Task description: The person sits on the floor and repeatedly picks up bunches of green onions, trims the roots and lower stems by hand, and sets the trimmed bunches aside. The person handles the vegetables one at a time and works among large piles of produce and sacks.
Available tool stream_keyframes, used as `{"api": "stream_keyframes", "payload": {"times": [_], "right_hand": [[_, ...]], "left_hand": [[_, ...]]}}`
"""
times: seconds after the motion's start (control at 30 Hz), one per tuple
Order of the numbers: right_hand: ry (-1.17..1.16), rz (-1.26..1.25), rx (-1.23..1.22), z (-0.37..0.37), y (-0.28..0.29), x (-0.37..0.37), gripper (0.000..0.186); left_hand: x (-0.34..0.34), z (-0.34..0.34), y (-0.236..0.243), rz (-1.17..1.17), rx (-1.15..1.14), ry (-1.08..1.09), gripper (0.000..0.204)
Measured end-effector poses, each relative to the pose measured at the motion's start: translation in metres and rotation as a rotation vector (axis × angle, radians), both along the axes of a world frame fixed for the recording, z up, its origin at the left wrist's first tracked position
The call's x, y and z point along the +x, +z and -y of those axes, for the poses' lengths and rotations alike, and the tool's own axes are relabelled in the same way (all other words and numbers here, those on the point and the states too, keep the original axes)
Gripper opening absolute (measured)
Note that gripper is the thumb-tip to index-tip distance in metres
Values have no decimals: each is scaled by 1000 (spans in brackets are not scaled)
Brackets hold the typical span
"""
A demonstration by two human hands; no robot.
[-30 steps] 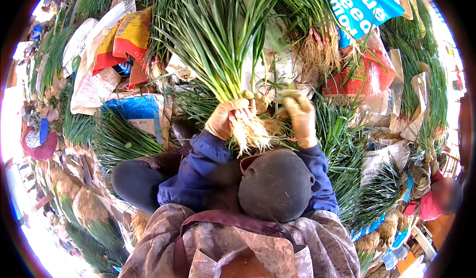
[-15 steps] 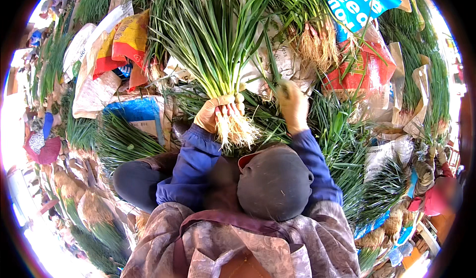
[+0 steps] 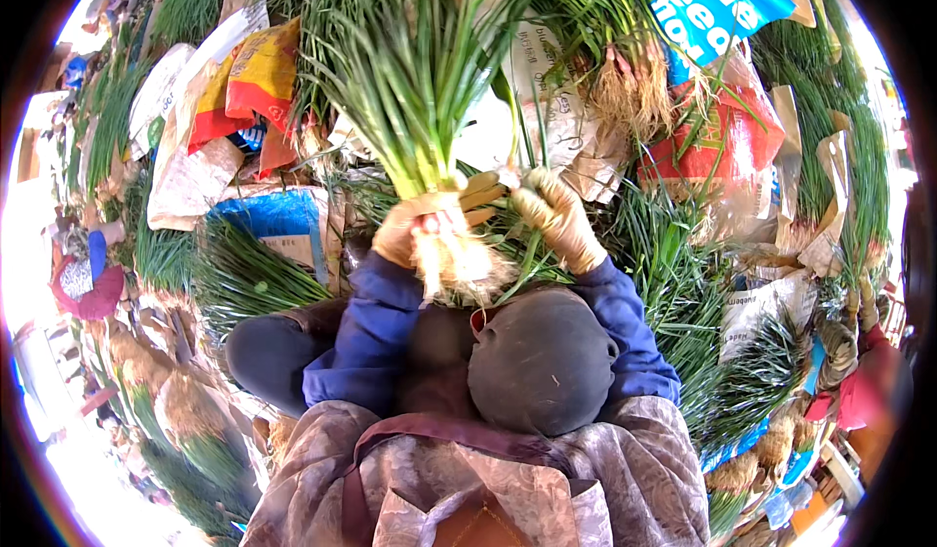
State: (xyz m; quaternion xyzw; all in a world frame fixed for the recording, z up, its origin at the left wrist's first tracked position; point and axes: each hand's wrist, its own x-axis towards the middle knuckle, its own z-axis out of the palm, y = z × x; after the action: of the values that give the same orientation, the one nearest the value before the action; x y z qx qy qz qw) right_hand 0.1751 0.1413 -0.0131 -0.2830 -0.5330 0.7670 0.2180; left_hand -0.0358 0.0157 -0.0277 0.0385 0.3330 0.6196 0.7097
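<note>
My left hand (image 3: 398,233), in a tan glove, is wrapped round a thick bunch of green onions (image 3: 420,122) just above the roots. The leaves fan away from me, and the pale roots (image 3: 459,266) hang toward my lap. Some fingers of this hand stretch out to the right, beside the stems. My gloved right hand (image 3: 558,217) is close by on the right, its fingers closed at the pale end of a single green onion (image 3: 509,175). A few thin leaves rise near those fingertips.
Loose green onions (image 3: 673,283) lie to the right, and another bunch (image 3: 630,79) lies at the far right. Around them are a blue bag (image 3: 717,5), a red sack (image 3: 722,147) and a yellow-and-red sack (image 3: 264,74). Another person (image 3: 864,386) is at the right edge.
My right hand has moved left and nearer to the bunch, and a single onion now shows at its fingertips. The fingers of my left hand have stretched outward, and the bunch has shifted slightly.
</note>
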Motion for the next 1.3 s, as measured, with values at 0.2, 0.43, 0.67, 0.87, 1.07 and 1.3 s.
{"api": "stream_keyframes", "payload": {"times": [0.2, 0.43, 0.67, 0.87, 1.07, 1.3], "right_hand": [[-313, 105, -50, -7, -20, 30, 15], [657, 1085, 860, -23, -58, 85, 34], [74, 338, 223, 5, 5, -10, 24], [219, 435, 1096, -3, 4, -25, 14], [174, 946, 1584, -16, -19, -51, 7], [341, 149, -428, -30, 0, -15, 44]], "left_hand": [[29, -24, 15, 76, 40, 83, 28], [16, -17, 10, 192, 184, 84, 34], [31, -31, 21, 30, -98, 64, 21], [20, -16, 11, -200, -234, -53, 22], [16, -11, 22, -215, -163, -104, 20], [15, -25, 51, 36, 175, 49, 35]]}}
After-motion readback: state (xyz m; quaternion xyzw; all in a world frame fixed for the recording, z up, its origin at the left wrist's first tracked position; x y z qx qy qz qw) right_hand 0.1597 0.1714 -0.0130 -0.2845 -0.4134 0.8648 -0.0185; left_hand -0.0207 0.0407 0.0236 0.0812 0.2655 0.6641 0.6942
